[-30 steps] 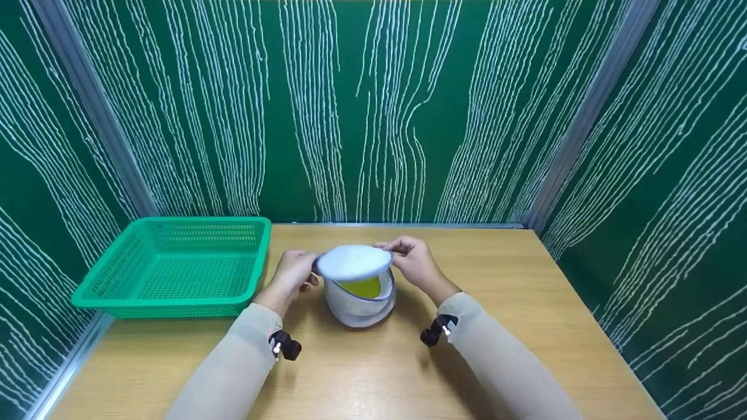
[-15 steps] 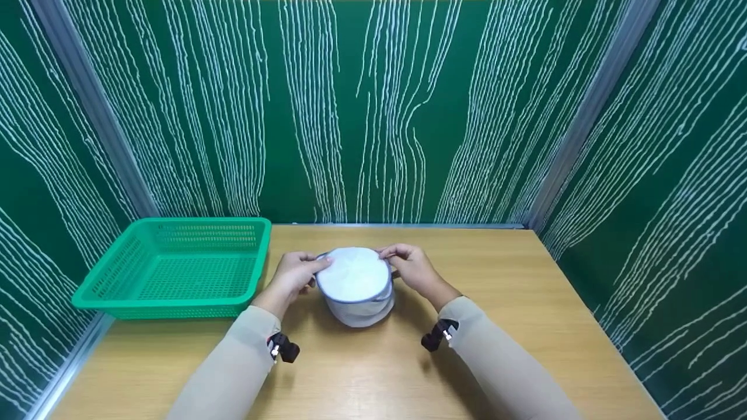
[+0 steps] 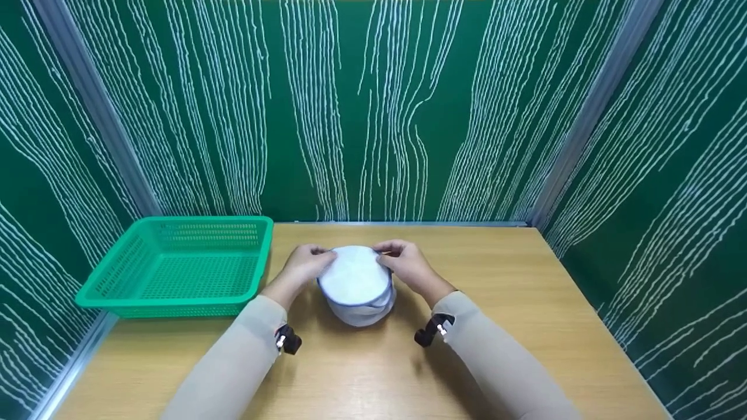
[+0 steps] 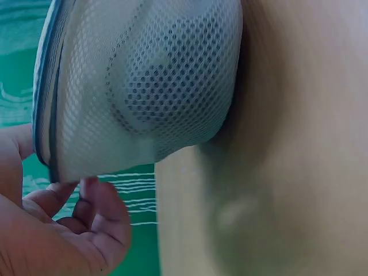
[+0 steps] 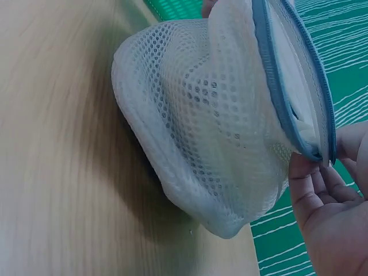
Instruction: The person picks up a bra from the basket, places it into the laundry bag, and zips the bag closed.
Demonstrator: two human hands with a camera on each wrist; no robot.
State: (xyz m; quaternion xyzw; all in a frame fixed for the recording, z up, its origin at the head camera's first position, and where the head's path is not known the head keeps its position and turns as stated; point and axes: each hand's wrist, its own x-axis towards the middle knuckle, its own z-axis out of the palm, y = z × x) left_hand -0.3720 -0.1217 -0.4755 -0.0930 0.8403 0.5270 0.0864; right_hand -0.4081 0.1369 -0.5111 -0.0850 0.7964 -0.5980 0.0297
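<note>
A white mesh laundry bag with a blue zipper rim stands on the table at the middle of the head view. Its round white lid lies over the opening, so the inside is hidden. At the far left of the rim, my left hand pinches the edge, thumb on top. My right hand pinches the far right edge between thumb and fingers. In the right wrist view, the blue zipper is parted, with a gap between lid and wall. The left wrist view has the mesh wall bulging above the tabletop.
A green perforated plastic basket stands to the left of the bag. The wooden table meets a green wall with white wavy lines at its back edge. Similar green panels rise on both sides.
The lid has come down from a raised tilt onto the bag's opening, covering the yellow thing seen inside. My left hand has shifted slightly up and right along the rim.
</note>
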